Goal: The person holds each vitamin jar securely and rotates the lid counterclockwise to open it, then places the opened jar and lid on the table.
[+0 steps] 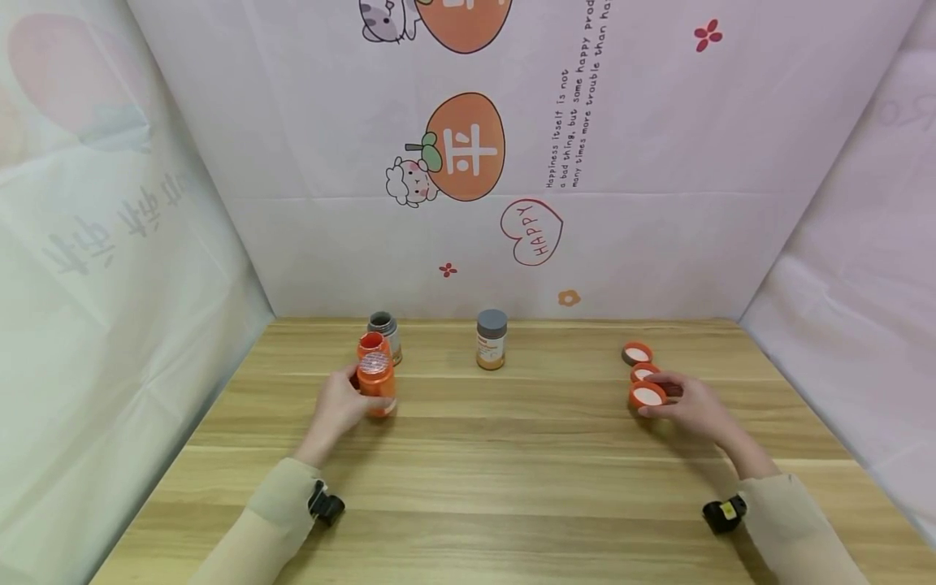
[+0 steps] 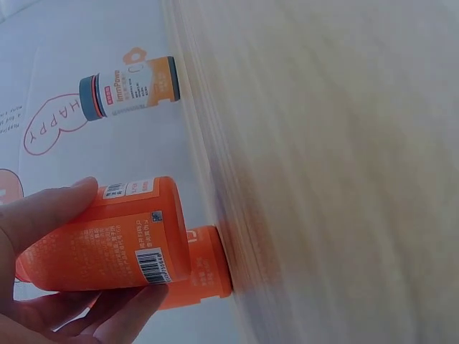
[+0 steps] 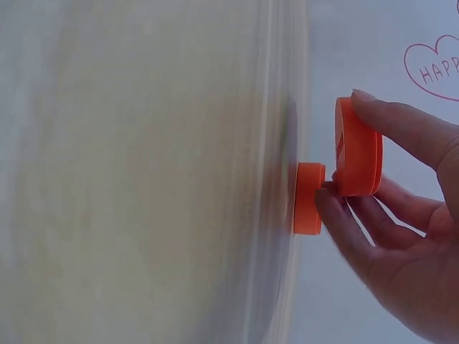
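My left hand (image 1: 340,404) grips an orange bottle (image 1: 379,390), thumb on one side and fingers on the other. Its top has a silvery, shiny cover and no cap. In the left wrist view this bottle (image 2: 107,247) is raised above the table's level, in front of a second orange bottle (image 2: 204,276). On the right, my right hand (image 1: 696,405) pinches an orange cap (image 1: 647,396), white inside facing up. The right wrist view shows this cap (image 3: 358,147) held above the table, close beside another orange cap (image 3: 308,199) that sits on it.
An uncapped grey-necked bottle (image 1: 386,335) stands behind the open second orange bottle (image 1: 371,343). A bottle with a grey cap (image 1: 491,337) stands at the back middle of the wooden table (image 1: 504,479). A dark-sided cap (image 1: 637,354) lies behind the orange ones.
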A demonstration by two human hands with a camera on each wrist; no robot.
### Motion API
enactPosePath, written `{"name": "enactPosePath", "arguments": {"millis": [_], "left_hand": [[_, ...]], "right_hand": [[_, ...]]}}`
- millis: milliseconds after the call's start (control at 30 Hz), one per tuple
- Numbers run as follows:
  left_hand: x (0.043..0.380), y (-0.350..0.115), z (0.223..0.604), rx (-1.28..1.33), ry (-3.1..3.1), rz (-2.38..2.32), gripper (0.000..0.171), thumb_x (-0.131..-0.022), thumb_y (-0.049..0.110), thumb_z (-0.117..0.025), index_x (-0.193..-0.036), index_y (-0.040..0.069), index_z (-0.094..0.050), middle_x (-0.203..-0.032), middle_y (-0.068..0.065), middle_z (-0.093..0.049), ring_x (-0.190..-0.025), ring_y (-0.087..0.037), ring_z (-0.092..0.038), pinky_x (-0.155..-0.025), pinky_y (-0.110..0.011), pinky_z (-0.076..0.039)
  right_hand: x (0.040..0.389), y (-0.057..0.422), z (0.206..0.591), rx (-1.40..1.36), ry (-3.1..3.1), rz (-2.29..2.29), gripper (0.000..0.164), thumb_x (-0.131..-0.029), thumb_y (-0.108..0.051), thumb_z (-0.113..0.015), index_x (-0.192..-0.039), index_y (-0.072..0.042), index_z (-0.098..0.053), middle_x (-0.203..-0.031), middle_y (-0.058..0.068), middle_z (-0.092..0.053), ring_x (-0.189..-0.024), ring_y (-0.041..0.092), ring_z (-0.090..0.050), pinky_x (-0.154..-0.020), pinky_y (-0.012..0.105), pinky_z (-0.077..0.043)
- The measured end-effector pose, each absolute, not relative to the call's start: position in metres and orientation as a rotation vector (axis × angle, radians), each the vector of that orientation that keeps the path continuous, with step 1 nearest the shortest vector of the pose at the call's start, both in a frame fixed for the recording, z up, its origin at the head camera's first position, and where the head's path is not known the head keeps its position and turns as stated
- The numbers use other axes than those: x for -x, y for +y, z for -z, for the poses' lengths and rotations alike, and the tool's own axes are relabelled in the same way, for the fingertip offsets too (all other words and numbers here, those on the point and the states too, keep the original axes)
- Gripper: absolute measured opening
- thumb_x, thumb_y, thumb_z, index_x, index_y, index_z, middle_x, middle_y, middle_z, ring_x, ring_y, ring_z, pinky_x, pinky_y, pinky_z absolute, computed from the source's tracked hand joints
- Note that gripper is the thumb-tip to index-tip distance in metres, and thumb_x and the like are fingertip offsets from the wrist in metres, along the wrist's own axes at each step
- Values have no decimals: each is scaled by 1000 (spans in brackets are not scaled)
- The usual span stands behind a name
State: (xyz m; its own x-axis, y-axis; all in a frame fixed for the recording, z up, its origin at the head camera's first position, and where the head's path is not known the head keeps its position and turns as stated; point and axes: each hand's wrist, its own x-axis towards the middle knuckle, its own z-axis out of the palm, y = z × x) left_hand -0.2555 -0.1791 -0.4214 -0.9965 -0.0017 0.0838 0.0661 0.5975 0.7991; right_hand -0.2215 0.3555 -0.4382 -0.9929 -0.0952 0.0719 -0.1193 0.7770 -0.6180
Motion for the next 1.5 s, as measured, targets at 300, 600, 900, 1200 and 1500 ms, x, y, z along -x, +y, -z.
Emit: {"name": "enactPosePath", "arguments": {"millis": [300, 600, 900, 1200, 1500], "left_hand": [[256, -187, 422, 52, -2745, 1344, 64, -68, 11, -82, -124, -4, -55, -120, -22, -62, -110, -34, -59, -97, -48, -44], [257, -190, 423, 49, -2757, 1313, 63, -65, 10, -82, -121, -4, -57, -117, -23, -63, -108, -34, -60, -95, -48, -45], [258, -194, 424, 61, -2782, 1266, 63, -66, 8, -81, -123, -6, -56, -118, -24, -62, -108, -36, -59, -95, -49, -45], [258, -196, 423, 24, -2819, 1258, 64, -67, 9, -82, -122, -7, -55, -118, -25, -61, -106, -36, -60, -94, -49, -45], [260, -198, 423, -8, -2845, 1264, 65, -66, 11, -82, -123, -7, -54, -119, -25, -61, -107, -36, -60, -95, -49, -45]], "right_hand": [[219, 358, 435, -197, -2926, -929, 62, -74, -31, -80, -120, 4, -59, -115, 27, -62, -103, 37, -61, -79, 37, -48], [220, 364, 438, -181, -2950, -894, 60, -74, -30, -81, -118, 4, -59, -113, 27, -62, -101, 37, -61, -78, 38, -49], [220, 367, 441, -129, -3001, -866, 64, -72, -32, -81, -118, 7, -58, -110, 26, -63, -99, 36, -60, -81, 46, -47], [219, 368, 439, -101, -3021, -829, 68, -71, -31, -82, -117, 11, -56, -106, 28, -62, -95, 37, -59, -79, 48, -47], [219, 368, 440, -105, -3023, -814, 65, -71, -27, -82, -117, 12, -56, -107, 28, -63, -95, 38, -61, -79, 47, -48]]}}
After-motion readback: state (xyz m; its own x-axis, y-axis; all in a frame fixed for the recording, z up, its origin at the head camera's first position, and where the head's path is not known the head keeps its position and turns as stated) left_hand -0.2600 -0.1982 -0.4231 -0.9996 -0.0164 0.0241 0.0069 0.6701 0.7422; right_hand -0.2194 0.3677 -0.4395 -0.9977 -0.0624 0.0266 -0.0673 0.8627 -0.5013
